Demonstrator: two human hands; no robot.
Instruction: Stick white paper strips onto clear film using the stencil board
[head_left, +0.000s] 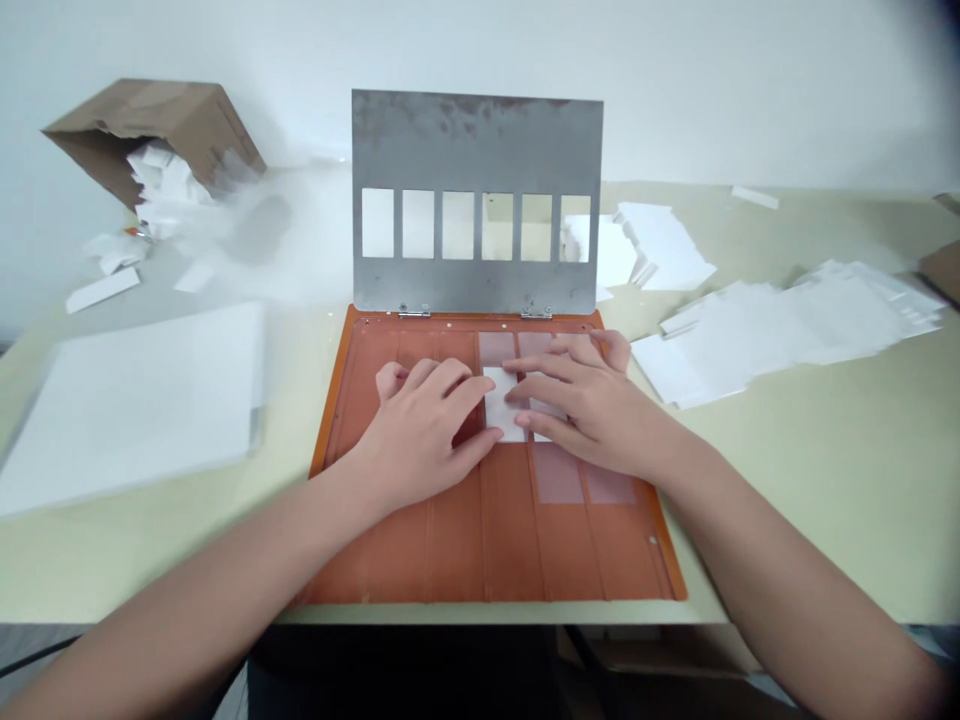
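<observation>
An orange-brown board [420, 545] with raised lengthwise ridges lies in front of me. On it, a small white card [504, 408] sits right of the middle, between my hands. My left hand [424, 430] has its index fingertip and thumb spread apart at the card's left edge; its other fingers bend over the board. With fingers spread, my right hand [589, 400] lies over the card's right side and partly covers another white card [547, 408]. Pale translucent film pieces [559, 475] show on the board above and below the cards.
A grey metal plate [476, 150] with a row of rectangular windows stands upright, hinged to the board's far edge. White card stacks [780, 325] spread at the right. White sheets [150, 390] lie at the left, behind them a tipped cardboard box [172, 110] with white scraps.
</observation>
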